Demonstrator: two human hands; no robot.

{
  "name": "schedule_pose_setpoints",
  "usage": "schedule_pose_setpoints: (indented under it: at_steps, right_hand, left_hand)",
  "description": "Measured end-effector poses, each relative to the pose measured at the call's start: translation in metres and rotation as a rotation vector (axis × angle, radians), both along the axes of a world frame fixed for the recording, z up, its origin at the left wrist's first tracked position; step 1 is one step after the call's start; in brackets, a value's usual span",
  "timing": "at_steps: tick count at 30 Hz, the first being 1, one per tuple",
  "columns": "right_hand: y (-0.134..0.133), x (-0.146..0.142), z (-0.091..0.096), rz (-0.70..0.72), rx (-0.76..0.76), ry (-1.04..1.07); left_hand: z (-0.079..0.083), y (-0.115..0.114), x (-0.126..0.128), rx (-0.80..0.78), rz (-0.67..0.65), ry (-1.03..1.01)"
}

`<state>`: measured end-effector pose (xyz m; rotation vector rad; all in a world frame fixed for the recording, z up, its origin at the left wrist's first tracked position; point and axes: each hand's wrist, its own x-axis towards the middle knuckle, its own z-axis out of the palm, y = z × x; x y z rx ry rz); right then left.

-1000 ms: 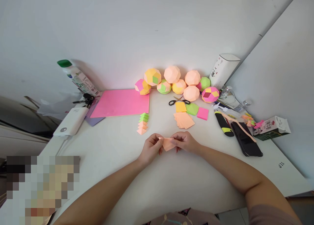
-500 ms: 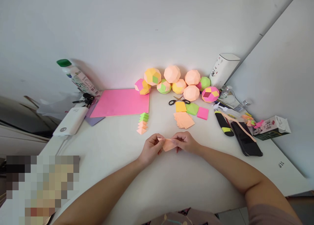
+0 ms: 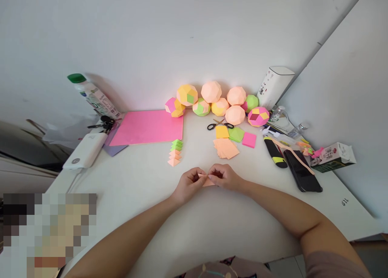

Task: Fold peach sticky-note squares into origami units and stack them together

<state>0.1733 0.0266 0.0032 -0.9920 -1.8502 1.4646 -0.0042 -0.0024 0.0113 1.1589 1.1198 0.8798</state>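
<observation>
A small peach paper piece (image 3: 207, 181) is pinched between both my hands just above the white table (image 3: 194, 217). My left hand (image 3: 188, 183) grips its left end with curled fingers. My right hand (image 3: 226, 177) grips its right end, fingertips nearly meeting the left ones. Most of the paper is hidden by my fingers. A stack of loose peach squares (image 3: 226, 147) lies a little beyond my right hand. A short row of folded peach and green units (image 3: 175, 152) stands beyond my left hand.
Several paper polyhedron balls (image 3: 224, 102) line the wall, with scissors (image 3: 218, 125) and yellow, green and pink note pads (image 3: 235, 135) in front. A pink sheet (image 3: 148, 126), power bank (image 3: 85, 150) and bottle (image 3: 91, 94) sit left. A phone (image 3: 301, 170), marker (image 3: 275, 152) and carton (image 3: 332, 156) sit right.
My hands have drawn closer together on the peach paper, so less of it shows between them. The view has shifted slightly.
</observation>
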Motion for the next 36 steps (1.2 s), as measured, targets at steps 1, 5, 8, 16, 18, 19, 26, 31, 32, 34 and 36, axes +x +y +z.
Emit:
schedule_pose_setpoints:
  at_steps: [1, 5, 8, 16, 18, 19, 26, 31, 32, 34, 36]
  right_hand:
    - [0.0, -0.001, 0.0, -0.004, 0.007, -0.011]
    - [-0.001, -0.002, 0.002, -0.02, 0.01, -0.037]
    - [-0.001, -0.001, 0.003, -0.032, 0.0, -0.026]
    - [0.001, 0.006, 0.003, -0.054, -0.161, 0.172]
    - [0.001, 0.006, 0.002, -0.044, -0.162, 0.194]
    - [0.001, 0.006, 0.002, -0.035, -0.15, 0.181]
    - [0.001, 0.005, -0.001, 0.002, -0.056, 0.059]
    - [0.003, 0.007, 0.0, 0.005, -0.097, 0.064]
    - [0.003, 0.007, 0.0, 0.001, -0.103, 0.064]
    - [0.002, 0.007, 0.0, -0.01, -0.112, 0.071]
    - [0.002, 0.008, -0.001, -0.025, -0.115, 0.083]
  left_hand:
    - [0.0, 0.0, 0.0, 0.002, -0.005, 0.007]
    - [-0.001, 0.0, 0.001, 0.012, -0.035, 0.032]
    - [-0.001, -0.001, 0.001, -0.019, -0.005, 0.024]
    - [-0.014, 0.004, -0.006, -0.114, 0.164, -0.137]
    - [-0.016, 0.006, -0.007, -0.105, 0.138, -0.159]
    - [-0.017, 0.006, -0.007, -0.094, 0.11, -0.158]
    - [-0.013, 0.003, -0.005, -0.074, 0.054, -0.158]
    - [-0.015, 0.004, -0.006, -0.082, 0.113, -0.207]
    - [-0.015, 0.004, -0.007, -0.084, 0.118, -0.215]
    - [-0.016, 0.004, -0.007, -0.077, 0.12, -0.232]
    - [-0.015, 0.003, -0.007, -0.061, 0.113, -0.243]
